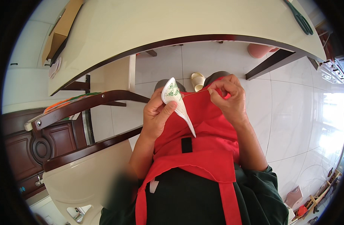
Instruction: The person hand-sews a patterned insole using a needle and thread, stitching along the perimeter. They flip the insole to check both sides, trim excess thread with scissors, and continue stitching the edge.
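My left hand point(155, 116) is closed on a white insole point(172, 93) that bears a green stitched pattern. It is held tilted over my lap, its narrow end pointing down toward the red apron point(213, 131). From the insole a thin brownish thread point(196, 92) runs taut to the right. My right hand point(232, 97) pinches the far end of this thread between thumb and forefinger, level with the insole's upper part. Whether a needle is in that pinch is too small to tell. A small black rectangle point(186, 145) lies on the apron below the insole.
A cream table point(179, 18) spans the front, with a dark green-handled tool point(301, 20) at its right and a cardboard box point(59, 33) at its left. Orange and green strands point(65, 101) lie along the wooden chair arm point(78, 107) at left. A pale slipper point(197, 80) is on the floor.
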A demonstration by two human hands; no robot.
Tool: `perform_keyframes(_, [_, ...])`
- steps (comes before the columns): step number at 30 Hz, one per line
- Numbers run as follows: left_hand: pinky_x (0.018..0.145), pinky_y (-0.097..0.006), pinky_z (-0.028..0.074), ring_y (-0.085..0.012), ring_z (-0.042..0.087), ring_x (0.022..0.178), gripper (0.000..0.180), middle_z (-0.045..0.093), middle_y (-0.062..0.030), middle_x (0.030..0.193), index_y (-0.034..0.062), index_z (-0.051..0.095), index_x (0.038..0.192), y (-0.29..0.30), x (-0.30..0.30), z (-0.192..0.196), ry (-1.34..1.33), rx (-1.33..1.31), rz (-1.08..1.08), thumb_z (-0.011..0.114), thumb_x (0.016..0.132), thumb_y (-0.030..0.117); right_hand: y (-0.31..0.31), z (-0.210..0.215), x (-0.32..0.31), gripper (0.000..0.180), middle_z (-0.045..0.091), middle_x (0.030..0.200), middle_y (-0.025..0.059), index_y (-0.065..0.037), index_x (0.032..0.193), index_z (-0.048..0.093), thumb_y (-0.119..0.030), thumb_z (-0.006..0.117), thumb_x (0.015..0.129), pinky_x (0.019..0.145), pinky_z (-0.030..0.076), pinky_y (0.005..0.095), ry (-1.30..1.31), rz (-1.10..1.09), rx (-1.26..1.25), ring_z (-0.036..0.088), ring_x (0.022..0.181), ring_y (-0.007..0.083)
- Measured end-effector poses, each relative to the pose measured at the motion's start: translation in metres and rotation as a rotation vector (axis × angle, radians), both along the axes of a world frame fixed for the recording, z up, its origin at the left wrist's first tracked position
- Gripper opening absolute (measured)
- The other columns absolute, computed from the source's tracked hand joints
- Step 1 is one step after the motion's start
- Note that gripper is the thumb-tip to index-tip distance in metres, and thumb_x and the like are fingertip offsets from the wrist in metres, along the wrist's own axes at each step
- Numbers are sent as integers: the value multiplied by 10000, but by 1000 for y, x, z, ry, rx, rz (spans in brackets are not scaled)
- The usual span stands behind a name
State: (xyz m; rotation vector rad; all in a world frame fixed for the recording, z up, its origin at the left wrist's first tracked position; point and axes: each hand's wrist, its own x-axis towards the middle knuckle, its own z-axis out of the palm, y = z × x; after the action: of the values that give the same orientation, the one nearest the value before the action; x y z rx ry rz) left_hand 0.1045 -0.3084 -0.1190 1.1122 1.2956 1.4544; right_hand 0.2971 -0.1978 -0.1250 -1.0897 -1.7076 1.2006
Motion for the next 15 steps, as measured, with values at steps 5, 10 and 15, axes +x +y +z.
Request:
perform_keyframes(5, [877, -373, 494, -237, 609, 1019, 294, 601, -122, 1149, -18, 546, 1193, 0, -3, 2, -116, 4, 87, 546, 926, 105, 3, -5, 5, 61, 451, 732, -5, -69, 769, 680, -55, 678, 710, 576, 360, 235, 36, -39, -20, 399, 639, 89])
perform_keyframes(10, [890, -348, 486, -210, 611, 1000, 279, 609, -124, 1122, -29, 545, 1178, -2, -20, 15, -116, 43, 108, 534, 937, 111, 19, -16, 32, 45, 441, 742, -10, -61, 780, 677, -64, 677, 735, 575, 347, 225, -33, -197, 18, 390, 637, 68])
perform_keyframes(15, [867, -345, 495, -215, 620, 990, 276, 614, -133, 1131, -18, 563, 1153, 0, -18, 18, -231, 27, 107, 532, 945, 161, 28, -25, 48, 28, 427, 747, -32, -55, 784, 668, -76, 677, 768, 568, 343, 221, 8, -201, -168, 380, 625, 56])
